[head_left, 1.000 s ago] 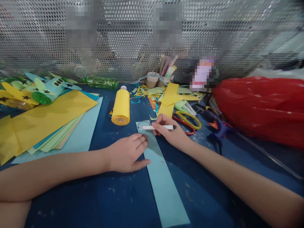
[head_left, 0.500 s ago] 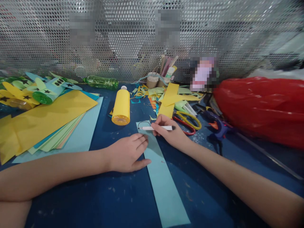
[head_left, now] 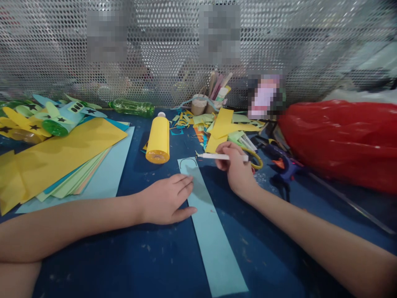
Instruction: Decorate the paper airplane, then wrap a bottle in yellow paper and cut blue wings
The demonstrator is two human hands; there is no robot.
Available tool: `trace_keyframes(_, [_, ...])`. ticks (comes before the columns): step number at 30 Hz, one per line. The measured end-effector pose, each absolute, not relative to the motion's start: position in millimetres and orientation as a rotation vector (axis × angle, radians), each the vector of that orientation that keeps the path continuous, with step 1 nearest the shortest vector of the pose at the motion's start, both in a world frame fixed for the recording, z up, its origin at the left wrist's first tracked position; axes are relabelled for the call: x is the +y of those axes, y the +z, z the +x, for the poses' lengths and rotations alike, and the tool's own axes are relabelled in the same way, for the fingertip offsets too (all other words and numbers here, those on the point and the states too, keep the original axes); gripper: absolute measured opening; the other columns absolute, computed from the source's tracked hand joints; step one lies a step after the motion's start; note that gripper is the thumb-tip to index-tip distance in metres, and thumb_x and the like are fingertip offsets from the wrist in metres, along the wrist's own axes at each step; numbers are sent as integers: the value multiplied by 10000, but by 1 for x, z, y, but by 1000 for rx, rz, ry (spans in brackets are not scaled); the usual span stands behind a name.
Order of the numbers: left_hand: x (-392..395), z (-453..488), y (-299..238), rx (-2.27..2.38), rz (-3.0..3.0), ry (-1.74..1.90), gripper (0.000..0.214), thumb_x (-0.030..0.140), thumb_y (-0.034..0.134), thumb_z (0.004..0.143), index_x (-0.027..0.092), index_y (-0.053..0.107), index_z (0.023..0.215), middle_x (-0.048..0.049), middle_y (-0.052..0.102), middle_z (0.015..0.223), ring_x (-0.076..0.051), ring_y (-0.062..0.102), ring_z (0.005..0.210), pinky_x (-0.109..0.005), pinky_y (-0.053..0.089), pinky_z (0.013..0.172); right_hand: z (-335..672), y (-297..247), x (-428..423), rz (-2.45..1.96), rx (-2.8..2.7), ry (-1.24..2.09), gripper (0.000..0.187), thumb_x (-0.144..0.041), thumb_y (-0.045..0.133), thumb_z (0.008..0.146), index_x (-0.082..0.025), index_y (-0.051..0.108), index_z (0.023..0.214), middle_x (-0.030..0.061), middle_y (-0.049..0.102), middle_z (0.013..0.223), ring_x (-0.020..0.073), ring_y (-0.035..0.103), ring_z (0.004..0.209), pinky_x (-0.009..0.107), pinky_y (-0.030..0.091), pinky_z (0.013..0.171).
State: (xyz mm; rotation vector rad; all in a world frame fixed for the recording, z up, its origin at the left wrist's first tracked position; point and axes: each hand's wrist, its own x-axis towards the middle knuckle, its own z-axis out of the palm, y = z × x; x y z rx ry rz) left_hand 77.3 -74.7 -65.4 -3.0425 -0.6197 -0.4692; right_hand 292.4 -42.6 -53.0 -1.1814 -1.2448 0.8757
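A long light-blue paper strip (head_left: pixel 214 236) lies on the dark blue table, with a curved black outline drawn at its far end. My left hand (head_left: pixel 170 198) rests flat with fingers stretched, its fingertips and thumb on the strip's left edge. In my right hand (head_left: pixel 237 167) is a white marker (head_left: pixel 214 156), gripped between the fingers just right of the strip's far end, its tip pointing left near the strip's corner. A bottle wrapped in yellow paper (head_left: pixel 158 140) stands beyond my left hand.
Stacked coloured paper (head_left: pixel 71 153) and paper-covered bottle planes (head_left: pixel 58 120) lie left. Yellow-handled scissors (head_left: pixel 256 157), paper scraps (head_left: pixel 221 128) and a purple glue gun (head_left: pixel 287 167) are right, before a red plastic bag (head_left: pixel 341 145). A green bottle (head_left: pixel 133 107) lies by the perforated metal screen (head_left: pixel 173 45).
My right hand has moved right with the marker, off the strip's far end, uncovering the drawn curve. My left hand and the strip have stayed in place.
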Motion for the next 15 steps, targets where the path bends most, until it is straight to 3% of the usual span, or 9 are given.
trace_keyframes(4, [-75,77,-66,-625,-3033,-469,575,450,312,980,1,569,1230,-239,577,1297,-307,518,1242,-438,443,1028,295,-57,-43,-1215,-1298,746,354,-350,568,843,-237,368,573,-60,347,454,110,309,431,280,260,444])
trace_keyframes(9, [-75,79,-64,-616,-3016,-541,572,435,314,980,-18,582,1203,-236,603,1250,-316,541,1180,-424,447,1006,295,-58,-47,-1244,-1396,651,341,-292,604,822,-237,363,587,-58,360,497,111,305,470,291,262,473])
trace_keyframes(15, [-74,79,-54,-600,-3038,-505,493,445,331,963,144,581,1263,-170,615,1039,-285,546,976,-451,478,854,295,-59,-42,-1182,-1331,759,281,-314,580,856,-242,413,642,-62,396,497,120,349,466,294,277,483])
